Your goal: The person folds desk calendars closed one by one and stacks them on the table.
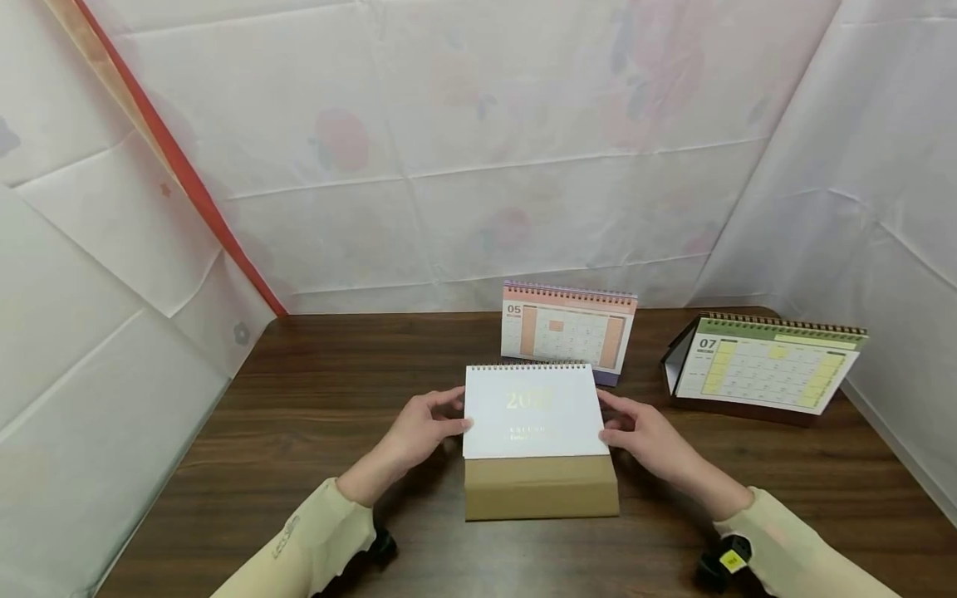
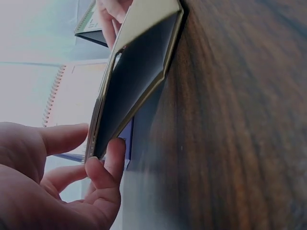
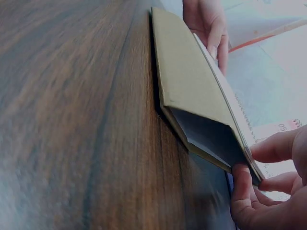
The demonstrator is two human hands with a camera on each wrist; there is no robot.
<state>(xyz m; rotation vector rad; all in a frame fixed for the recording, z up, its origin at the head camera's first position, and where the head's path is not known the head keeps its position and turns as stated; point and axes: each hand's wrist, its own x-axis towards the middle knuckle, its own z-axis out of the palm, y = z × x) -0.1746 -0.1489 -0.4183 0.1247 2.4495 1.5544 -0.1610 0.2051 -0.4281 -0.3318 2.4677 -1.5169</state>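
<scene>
A white spiral-bound desk calendar [image 1: 532, 411] with gold lettering leans back on its gold-brown folding stand [image 1: 542, 488] in the middle of the table. My left hand [image 1: 424, 428] grips its left edge, thumb on the front and fingers curled behind. On the opposite edge, my right hand [image 1: 643, 436] pinches the calendar the same way. Both wrist views look into the stand's hollow, dark inside from its ends; the left hand [image 2: 81, 177] and right hand [image 3: 273, 182] each hold a corner near the top.
Right behind stands a pink desk calendar [image 1: 571, 328] showing 05, partly covered by the white one. A green and yellow calendar [image 1: 770, 365] showing 07 stands at the right. White patterned sheeting [image 1: 449, 166] hangs around the dark wooden table [image 1: 299, 399].
</scene>
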